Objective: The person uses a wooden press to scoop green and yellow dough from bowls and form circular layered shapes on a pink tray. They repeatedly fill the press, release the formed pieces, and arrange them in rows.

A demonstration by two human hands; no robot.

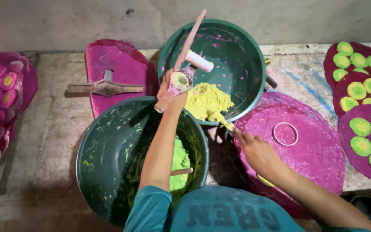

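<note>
The left hand [171, 92] is gripping the pink lever press [181, 73] closed-fisted; keeping it upright is helping. The right hand [254, 148], fingers loosely pinched, is feeding crumbly yellow dough [207, 103] from the tilted green bowl [237, 64].

No packages, no stuck-on labels, no signs, no screens anywhere on the bench, only dark block lettering printed across the person's teal shirt [224, 212] at the bottom edge
</note>
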